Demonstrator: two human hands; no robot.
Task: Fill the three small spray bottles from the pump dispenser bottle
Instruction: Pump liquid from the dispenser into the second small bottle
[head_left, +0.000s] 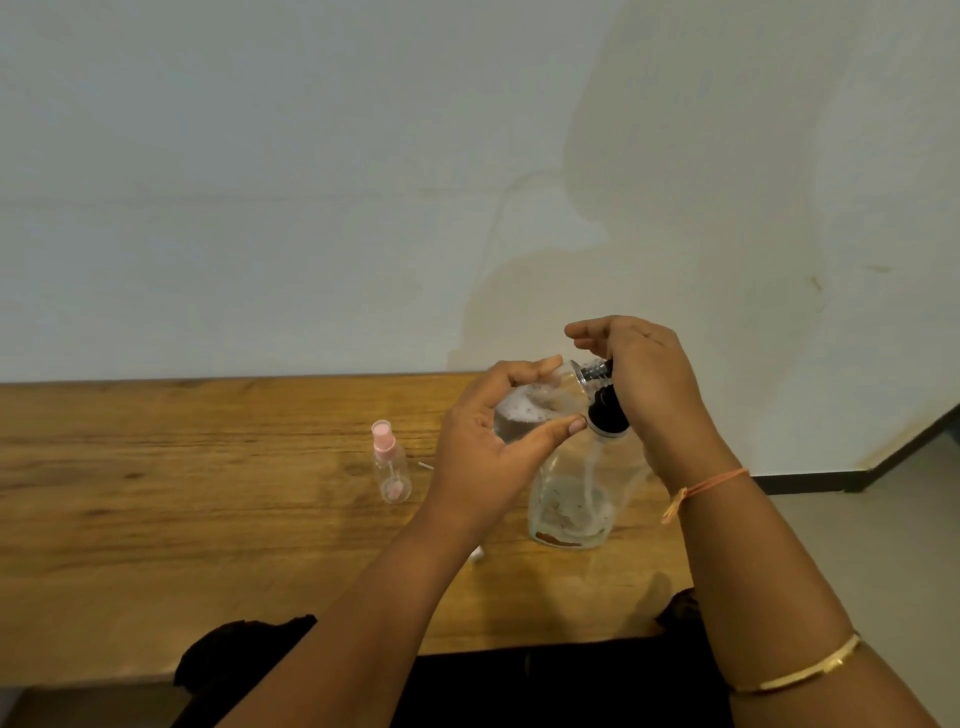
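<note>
So the left hand (483, 447) pinches a clear small spray bottle (524, 413), tilted against the spout to catch every squirt. The right hand (644, 379) curls over the top of the pump dispenser bottle (571, 499) - standing on the table (208, 467).

pump head (602, 402): partly under right hand (644, 374) | white item (477, 557): mostly behind left forearm (415, 597)

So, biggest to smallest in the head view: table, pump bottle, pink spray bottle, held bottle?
1. table
2. pump bottle
3. pink spray bottle and held bottle: look alike; left hand hides part.
</note>
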